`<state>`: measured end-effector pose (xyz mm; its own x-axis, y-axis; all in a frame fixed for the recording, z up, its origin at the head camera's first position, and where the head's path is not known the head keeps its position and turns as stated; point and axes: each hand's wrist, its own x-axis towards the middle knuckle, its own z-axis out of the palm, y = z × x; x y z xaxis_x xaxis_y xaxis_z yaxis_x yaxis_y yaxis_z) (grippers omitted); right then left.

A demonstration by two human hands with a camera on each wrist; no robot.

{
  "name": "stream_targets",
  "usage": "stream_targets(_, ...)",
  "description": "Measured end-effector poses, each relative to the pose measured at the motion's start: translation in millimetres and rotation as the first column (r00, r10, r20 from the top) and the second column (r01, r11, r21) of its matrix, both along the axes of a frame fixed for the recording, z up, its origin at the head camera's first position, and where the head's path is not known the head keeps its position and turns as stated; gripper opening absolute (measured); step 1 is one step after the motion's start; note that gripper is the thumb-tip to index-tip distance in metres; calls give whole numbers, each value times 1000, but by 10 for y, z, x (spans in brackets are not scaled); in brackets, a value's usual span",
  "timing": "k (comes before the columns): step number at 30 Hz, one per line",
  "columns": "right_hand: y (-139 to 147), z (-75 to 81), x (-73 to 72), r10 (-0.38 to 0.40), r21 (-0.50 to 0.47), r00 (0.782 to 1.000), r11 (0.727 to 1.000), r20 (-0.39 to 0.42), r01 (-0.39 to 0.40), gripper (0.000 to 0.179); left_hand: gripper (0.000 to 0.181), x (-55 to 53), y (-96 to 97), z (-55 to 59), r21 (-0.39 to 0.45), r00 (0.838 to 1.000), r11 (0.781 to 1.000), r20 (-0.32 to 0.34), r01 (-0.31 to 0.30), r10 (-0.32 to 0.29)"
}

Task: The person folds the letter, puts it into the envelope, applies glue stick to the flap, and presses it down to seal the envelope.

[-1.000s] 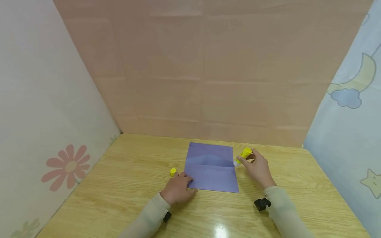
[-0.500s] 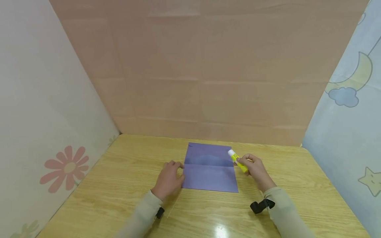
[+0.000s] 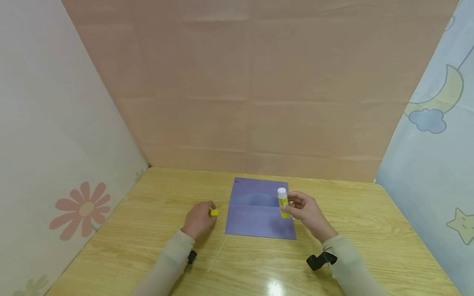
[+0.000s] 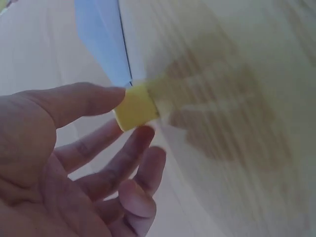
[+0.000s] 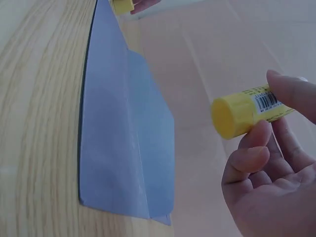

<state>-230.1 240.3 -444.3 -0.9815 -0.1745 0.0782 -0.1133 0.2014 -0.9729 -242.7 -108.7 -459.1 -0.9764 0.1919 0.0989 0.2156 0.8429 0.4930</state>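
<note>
My right hand [image 3: 309,214] holds a yellow glue stick [image 3: 284,209] upright over the right part of a purple paper sheet [image 3: 255,224], its white end up. In the right wrist view the thumb and fingers pinch the glue stick [image 5: 247,111] near its yellow base. To the left of the paper, my left hand [image 3: 199,220] pinches a small yellow cap [image 3: 214,212]. The left wrist view shows this cap [image 4: 136,108] between thumb and fingers, close over the table. A crease runs across the paper's middle, and its far half tilts up slightly.
The wooden table [image 3: 252,267] ends at a brown paper backdrop [image 3: 252,102]. A wall with a flower print [image 3: 87,209] stands at left, one with moon and star prints [image 3: 459,228] at right. A thin pale strand [image 3: 216,255] lies before the paper.
My left hand has left the paper's edge, moved left and gripped the cap. My right hand has turned the glue stick from white end down to white end up and brought it left over the paper.
</note>
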Motion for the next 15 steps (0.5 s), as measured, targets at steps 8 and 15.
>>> stream_targets(8, -100, 51, 46, -4, 28, 1000, 1000, 21, 4, 48, 23, -12, 10, -12, 68, 1000, 998, 8, 8, -9)
stream_targets(15, -204, 87, 80, 47, 57, 999, 997, -9, -46, 42, 25, 50, 156, 202, 367, 994, 925, 14, 99, -112)
